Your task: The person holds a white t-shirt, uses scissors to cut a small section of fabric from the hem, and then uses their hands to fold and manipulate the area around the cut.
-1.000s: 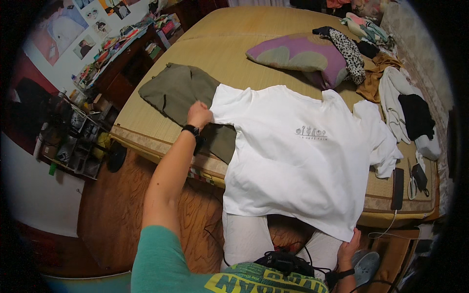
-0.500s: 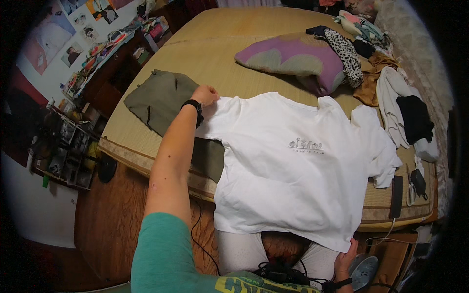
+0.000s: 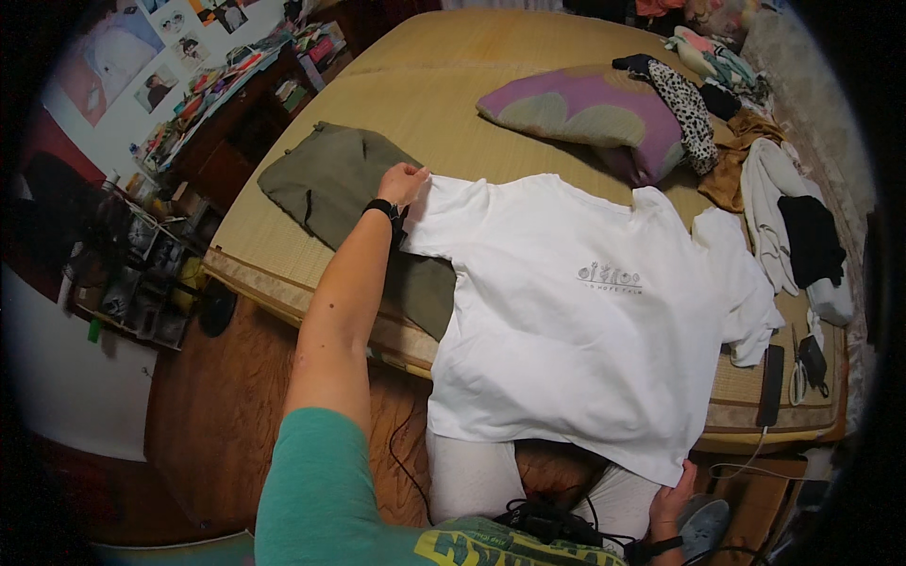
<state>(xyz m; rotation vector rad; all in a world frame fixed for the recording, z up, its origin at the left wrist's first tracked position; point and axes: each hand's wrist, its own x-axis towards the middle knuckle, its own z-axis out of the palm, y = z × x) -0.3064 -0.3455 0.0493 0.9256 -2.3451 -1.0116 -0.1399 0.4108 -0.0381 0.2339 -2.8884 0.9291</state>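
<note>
A white T-shirt (image 3: 557,330) with a small printed motif on its chest lies spread over the front edge of the bed, its hem hanging toward my legs. My left hand (image 3: 404,183), with a black band at the wrist, pinches the end of the left-hand sleeve. Down at the lower right, my right hand (image 3: 671,500) grips the corner of the hem, its fingers partly behind the cloth. Olive-green trousers (image 3: 330,179), folded, lie on the bed at the left, partly beneath the shirt and my left forearm.
A woven mat covers the bed (image 3: 415,85). Farther back rests a purple patterned pillow (image 3: 590,118), with heaped clothes (image 3: 769,217) along the right side. A black power strip (image 3: 771,387) and scissors (image 3: 798,377) lie near the front right edge. Cluttered shelves (image 3: 142,283) stand at the left.
The whole view has shifted slightly, so the bed things appear farther right. Both hands keep hold of the T-shirt, which lies much as before.
</note>
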